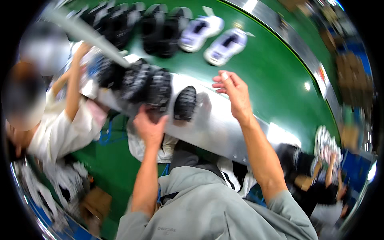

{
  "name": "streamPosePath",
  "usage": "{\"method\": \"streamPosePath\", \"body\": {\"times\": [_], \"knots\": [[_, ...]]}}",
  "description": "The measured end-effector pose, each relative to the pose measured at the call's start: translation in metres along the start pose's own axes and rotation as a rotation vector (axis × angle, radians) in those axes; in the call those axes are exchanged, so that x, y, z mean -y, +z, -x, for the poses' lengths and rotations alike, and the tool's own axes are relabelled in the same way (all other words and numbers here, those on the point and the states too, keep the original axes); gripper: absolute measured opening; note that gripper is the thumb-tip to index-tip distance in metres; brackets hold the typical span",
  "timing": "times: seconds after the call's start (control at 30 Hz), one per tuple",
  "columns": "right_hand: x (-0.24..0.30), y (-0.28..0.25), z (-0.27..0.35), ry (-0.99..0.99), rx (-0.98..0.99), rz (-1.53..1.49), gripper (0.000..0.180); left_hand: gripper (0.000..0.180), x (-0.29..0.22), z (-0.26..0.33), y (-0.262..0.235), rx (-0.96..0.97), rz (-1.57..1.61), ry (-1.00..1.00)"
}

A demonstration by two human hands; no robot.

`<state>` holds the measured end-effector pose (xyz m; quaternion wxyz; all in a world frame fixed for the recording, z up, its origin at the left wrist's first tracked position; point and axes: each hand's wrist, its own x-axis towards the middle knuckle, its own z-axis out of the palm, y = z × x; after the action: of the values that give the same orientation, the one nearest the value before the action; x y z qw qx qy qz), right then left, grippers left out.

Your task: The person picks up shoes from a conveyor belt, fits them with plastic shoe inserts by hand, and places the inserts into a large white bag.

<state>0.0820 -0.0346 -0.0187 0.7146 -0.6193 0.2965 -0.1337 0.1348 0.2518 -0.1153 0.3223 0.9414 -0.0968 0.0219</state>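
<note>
While the patterned black shoe (161,90) lies on the ledge (222,127), the left hand (149,129) is at its near end, grip too blurred to tell; the right hand (235,96), empty, apart, over the ledge's far edge, could help steady it.

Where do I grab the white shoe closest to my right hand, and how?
Probably across the middle of the white shoe, from above and the near side with your right hand. Its toe points toward you, its dark opening faces up, and a gap separates it from the other white shoe.
</note>
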Motion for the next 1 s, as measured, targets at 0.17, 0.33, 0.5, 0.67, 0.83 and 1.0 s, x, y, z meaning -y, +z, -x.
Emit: {"method": "streamPosePath", "body": {"times": [0.17,0.33,0.5,0.67,0.83,1.0], "knots": [[-0.078,-0.084,0.205,0.155,-0.305,0.196,0.028,0.018,0.003,0.082,-0.043,0.392,0.144,0.11],[-0.32,-0.104,0.438,0.621,-0.534,0.191,0.027,0.019,-0.014,0.171,-0.016,1.226,0.096,0.339],[-0.348,-0.093,0.537,0.874,-0.722,0.204,0.03,0.025,-0.042,0.242,0.031,1.543,-0.103,0.763],[-0.402,-0.107,0.58,0.752,-0.826,0.428,0.035,0.04,-0.098,0.307,0.094,1.665,-0.346,1.222],[-0.431,-0.17,0.567,0.671,-0.852,0.589,0.047,0.061,-0.114,0.376,0.174,1.633,-0.369,1.518],[-0.493,-0.256,0.545,0.702,-0.888,0.811,0.062,0.083,-0.101,0.442,0.282,1.609,-0.544,1.708]]}}
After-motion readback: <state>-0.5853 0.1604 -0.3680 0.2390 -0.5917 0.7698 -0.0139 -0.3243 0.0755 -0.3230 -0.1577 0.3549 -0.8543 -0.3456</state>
